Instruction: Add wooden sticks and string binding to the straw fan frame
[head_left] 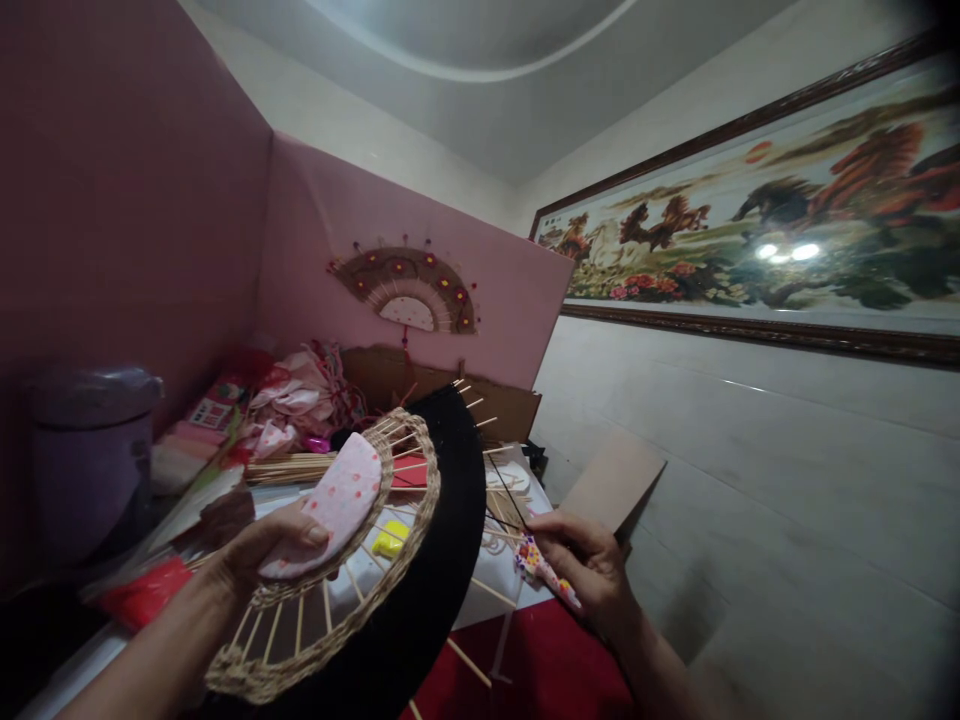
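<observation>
My left hand (pixel 262 545) is closed on a half-made fan (pixel 390 570). The fan has thin wooden ribs, a woven straw band and a wide black outer band. My thumb presses on its pink dotted centre piece (pixel 341 500). My right hand (pixel 581 560) is closed at the fan's right edge and pinches a small flowered object (pixel 544 570) and a thin dark thread or wire that runs up to the fan. A small yellow object (pixel 390 540) shows through the ribs.
A finished brown flowered fan (pixel 409 285) hangs on the pink partition. Below it lie pink cloth pieces (pixel 300 400), a bundle of sticks (pixel 289 467) and a cardboard box (pixel 450 395). A lidded pot (pixel 86 440) stands left. A framed horse picture (pixel 765 230) hangs on the right wall.
</observation>
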